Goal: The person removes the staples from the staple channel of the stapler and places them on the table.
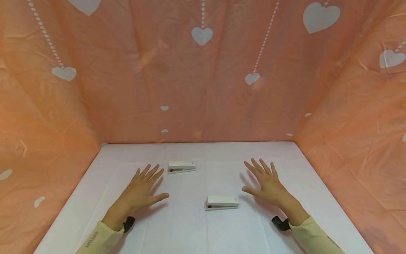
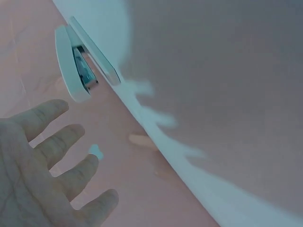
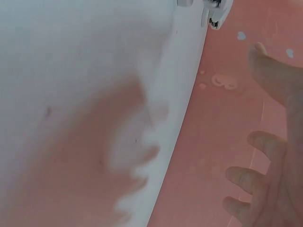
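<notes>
Two white staplers lie on the white table. The farther stapler (image 1: 182, 167) is left of the middle, just right of my left hand's fingertips; the left wrist view also shows a stapler (image 2: 71, 64) beyond that hand. The nearer stapler (image 1: 222, 202) sits right of the middle, between my hands and closer to the right one. My left hand (image 1: 139, 192) is spread above the table, fingers straight, touching nothing. My right hand (image 1: 268, 187) hovers likewise with fingers apart and holds nothing. In the right wrist view a stapler (image 3: 215, 16) is cut off by the top edge.
The white tabletop (image 1: 177, 229) is bordered at the back and both sides by an orange-pink curtain (image 1: 203, 88) with white hearts. A black wrist strap (image 1: 128, 224) shows at the left cuff, and another black strap (image 1: 280, 224) at the right.
</notes>
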The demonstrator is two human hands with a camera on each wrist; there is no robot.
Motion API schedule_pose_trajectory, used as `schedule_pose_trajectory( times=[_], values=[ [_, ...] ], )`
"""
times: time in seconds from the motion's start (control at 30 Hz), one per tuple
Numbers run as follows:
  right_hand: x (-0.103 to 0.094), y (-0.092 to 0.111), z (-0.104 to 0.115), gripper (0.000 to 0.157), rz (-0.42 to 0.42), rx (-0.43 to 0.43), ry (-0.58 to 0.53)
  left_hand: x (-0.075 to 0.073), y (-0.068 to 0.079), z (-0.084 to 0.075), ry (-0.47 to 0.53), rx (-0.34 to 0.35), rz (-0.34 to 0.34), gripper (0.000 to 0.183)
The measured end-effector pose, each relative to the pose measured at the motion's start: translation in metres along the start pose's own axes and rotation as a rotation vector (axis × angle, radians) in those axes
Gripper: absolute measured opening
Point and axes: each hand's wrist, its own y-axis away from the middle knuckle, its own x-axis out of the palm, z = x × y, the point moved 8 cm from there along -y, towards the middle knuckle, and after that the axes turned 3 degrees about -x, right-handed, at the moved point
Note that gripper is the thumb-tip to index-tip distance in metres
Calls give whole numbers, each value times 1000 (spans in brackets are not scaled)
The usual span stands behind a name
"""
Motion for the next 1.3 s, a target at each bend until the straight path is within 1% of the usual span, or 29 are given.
schedule_pose_trajectory(
  times=[0.27,0.37,0.5,0.7,0.9,1.03,1.13,1.3],
  values=[
    [5,1,11,95,26,-17,-3,9,-2,-15,17,47,14,99],
    [5,2,16,94,25,-27,-12,12,-4,-22,16,73,10,99],
    [6,3,25,95,6,-65,-8,16,-6,-30,11,100,10,98],
    [9,6,36,95,-9,-111,4,23,-9,-43,16,120,46,98],
    [15,7,41,96,45,-103,-15,28,-12,-56,37,140,80,99],
    [18,8,45,97,54,-114,-20,33,-15,-64,35,149,97,100],
    [18,10,51,97,35,-139,-25,37,-17,-69,39,151,115,101],
    [21,11,59,95,9,-188,-24,42,-19,-78,49,179,126,101]
  ],
)
